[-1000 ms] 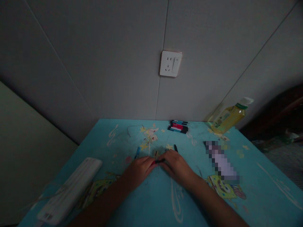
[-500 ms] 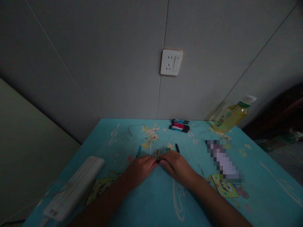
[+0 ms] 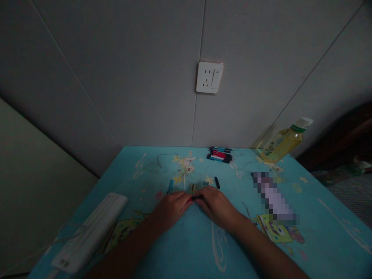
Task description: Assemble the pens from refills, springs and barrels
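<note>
My left hand [image 3: 174, 206] is closed around the red part of a pen [image 3: 197, 197], low over the table's middle. From the other side, my right hand [image 3: 214, 201] pinches the pen's black end; the fingers hide much of it. Just beyond the hands lie a blue pen part [image 3: 170, 186], a thin white stick [image 3: 184, 182] like a refill, and a short black piece [image 3: 217, 182] resembling a pen cap. A small tan piece [image 3: 193, 188] shows between the hands; its kind is unclear.
Several pens [image 3: 220, 155] lie in a row near the wall. A bottle of yellow liquid [image 3: 281, 144] stands at the back right, with a blurred-out flat object [image 3: 274, 197] nearer. On the left a white power strip [image 3: 91, 232] rests on the patterned blue tablecloth [image 3: 186, 248].
More of the pen's black end shows between my hands, as my right fingers have shifted slightly right. The view has moved a little; the other things lie as before.
</note>
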A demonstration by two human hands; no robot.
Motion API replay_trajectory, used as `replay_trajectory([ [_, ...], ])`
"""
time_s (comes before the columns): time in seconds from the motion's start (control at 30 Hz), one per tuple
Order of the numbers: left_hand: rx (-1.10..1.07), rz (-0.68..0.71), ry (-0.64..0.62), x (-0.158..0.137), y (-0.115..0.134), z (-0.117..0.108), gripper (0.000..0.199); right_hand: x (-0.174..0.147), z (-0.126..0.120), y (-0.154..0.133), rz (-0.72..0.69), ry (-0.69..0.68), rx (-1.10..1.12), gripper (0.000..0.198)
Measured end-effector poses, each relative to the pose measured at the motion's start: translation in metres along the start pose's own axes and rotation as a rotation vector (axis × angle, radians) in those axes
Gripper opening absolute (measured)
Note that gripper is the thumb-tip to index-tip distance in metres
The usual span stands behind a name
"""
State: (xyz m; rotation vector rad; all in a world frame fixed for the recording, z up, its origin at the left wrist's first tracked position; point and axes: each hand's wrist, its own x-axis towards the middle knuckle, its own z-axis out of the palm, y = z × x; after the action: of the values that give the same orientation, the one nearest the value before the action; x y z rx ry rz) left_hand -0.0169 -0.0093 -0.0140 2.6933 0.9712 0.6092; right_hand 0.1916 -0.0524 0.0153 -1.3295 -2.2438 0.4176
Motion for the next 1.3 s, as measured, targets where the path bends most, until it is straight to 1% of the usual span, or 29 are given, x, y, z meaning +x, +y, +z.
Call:
replay_trajectory([
  [0.07, 0.013, -0.003, 0.01, -0.0001, -0.0004, 0.0, 0.025, -0.0009, 0.0009, -0.0009, 0.005, 0.024, 0.017, 0.016],
  [0.17, 0.007, 0.008, 0.018, -0.0002, -0.0001, 0.0002, 0.025, -0.0011, 0.0021, -0.0005, 0.015, 0.031, -0.002, 0.024],
  [0.3, -0.021, 0.008, 0.01, -0.0001, 0.0008, 0.0016, 0.027, 0.0003, 0.0035, 0.003, 0.017, 0.001, -0.044, 0.019],
  [0.4, -0.021, -0.004, 0.023, 0.0002, 0.0004, 0.002, 0.027, 0.0006, 0.0031, 0.0023, 0.03, 0.032, -0.019, 0.013],
  [0.53, 0.001, -0.005, 0.045, 0.0005, -0.0004, 0.0016, 0.026, 0.0003, 0.001, -0.0009, 0.023, 0.058, 0.003, 0.018],
  [0.6, -0.004, 0.002, 0.051, 0.0005, 0.0003, 0.0013, 0.024, 0.0005, 0.0007, -0.0003, 0.012, 0.04, -0.01, 0.02],
  [0.7, -0.023, 0.0, 0.062, 0.0009, 0.0022, 0.0004, 0.024, 0.0011, 0.002, 0.0028, 0.018, 0.009, -0.032, 0.018],
  [0.87, -0.007, -0.024, 0.025, 0.0017, 0.0032, -0.0025, 0.023, 0.0008, 0.0021, 0.0019, 0.029, 0.042, 0.016, 0.014],
  [0.93, 0.003, -0.03, 0.008, 0.0014, 0.0033, -0.0037, 0.023, 0.0005, 0.0007, -0.0004, 0.02, 0.043, 0.034, 0.017],
  [1.0, 0.011, -0.022, -0.008, 0.0009, 0.0039, -0.0046, 0.023, 0.0006, -0.0003, -0.0016, 0.012, 0.028, 0.03, 0.022],
  [1.13, 0.034, -0.021, -0.013, 0.0008, 0.0053, -0.0046, 0.025, 0.0015, 0.0014, 0.0016, 0.01, -0.016, -0.008, 0.02],
  [1.2, 0.046, -0.039, -0.004, 0.0013, 0.0051, -0.0037, 0.026, 0.0016, 0.0029, 0.0043, 0.021, -0.001, -0.016, 0.017],
  [1.3, 0.061, -0.078, 0.016, 0.0024, 0.004, -0.0032, 0.027, 0.0012, 0.0032, 0.0072, 0.049, 0.065, -0.011, 0.014],
])
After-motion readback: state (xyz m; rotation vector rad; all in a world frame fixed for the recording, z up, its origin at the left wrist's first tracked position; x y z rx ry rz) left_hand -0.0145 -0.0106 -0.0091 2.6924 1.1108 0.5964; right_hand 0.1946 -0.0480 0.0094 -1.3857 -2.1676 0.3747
